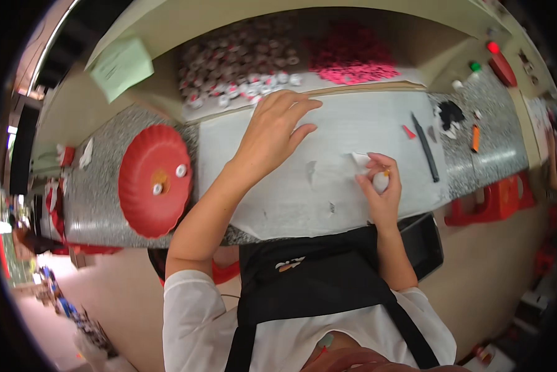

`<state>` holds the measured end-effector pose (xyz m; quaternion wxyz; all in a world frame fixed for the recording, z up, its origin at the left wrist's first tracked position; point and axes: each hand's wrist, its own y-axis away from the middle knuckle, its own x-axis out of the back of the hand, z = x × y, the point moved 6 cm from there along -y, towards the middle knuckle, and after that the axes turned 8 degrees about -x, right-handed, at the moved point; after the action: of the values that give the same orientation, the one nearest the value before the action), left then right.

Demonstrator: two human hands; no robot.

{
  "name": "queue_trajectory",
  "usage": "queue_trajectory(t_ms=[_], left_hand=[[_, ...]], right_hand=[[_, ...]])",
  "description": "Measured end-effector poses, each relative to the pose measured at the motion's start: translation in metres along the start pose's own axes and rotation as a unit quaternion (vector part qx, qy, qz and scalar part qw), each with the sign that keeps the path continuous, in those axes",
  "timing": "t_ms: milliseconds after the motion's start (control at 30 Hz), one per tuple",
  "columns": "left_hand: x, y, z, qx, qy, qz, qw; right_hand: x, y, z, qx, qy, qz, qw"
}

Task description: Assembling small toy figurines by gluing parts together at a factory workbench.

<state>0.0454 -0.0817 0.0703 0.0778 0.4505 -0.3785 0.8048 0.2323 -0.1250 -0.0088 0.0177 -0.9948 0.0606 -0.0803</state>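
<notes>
We look down from the wearer's head through one wide fisheye, facing the far shelf [179,18]. The apron [309,279] lies close below us; the left hand [271,133] and right hand [383,186] show farther off, over the table [92,192].

Mid white paper sheet [278,198] is bare btwn the two forearms; open lane L–R from bare L hand [281,121] to bare R hand [384,186]. L forearm slants over sheet's L side, blocking a straight run from mid sheet to red fluted round bowl [145,149]. L hand is in front of heaped small white round pieces [241,62], fingers spread. Approach to heaped small pink pieces [353,56] is open from mid sheet, over low tan ledge [378,88]; beige overhead panel [316,11] limits height. R of R hand: slim dark pen-like tool [426,149] lies lengthwise, small red piece [409,131] beside it; beyond, crumpled black clump [450,115] & orange stick-shaped item [475,138].
</notes>
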Motion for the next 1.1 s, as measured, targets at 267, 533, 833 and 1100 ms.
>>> queue_trajectory(t_ms=[267,533,833,1100], left_hand=[[-0.088,-0.079,0.045,-0.101,0.102,-0.099,0.985],[-0.186,-0.143,0.084,-0.112,0.059,-0.091,0.988],[-0.231,-0.178,0.103,-0.143,-0.049,-0.027,0.988],[-0.180,-0.133,0.029,0.289,0.555,-0.035,0.779]], right_hand=[[0.091,-0.004,0.016,0.044,-0.086,0.096,0.991],[0.100,-0.002,0.032,0.011,-0.143,0.080,0.986],[0.100,-0.001,0.033,0.068,-0.141,0.076,0.985],[0.098,-0.002,0.029,0.025,-0.231,0.025,0.972]])
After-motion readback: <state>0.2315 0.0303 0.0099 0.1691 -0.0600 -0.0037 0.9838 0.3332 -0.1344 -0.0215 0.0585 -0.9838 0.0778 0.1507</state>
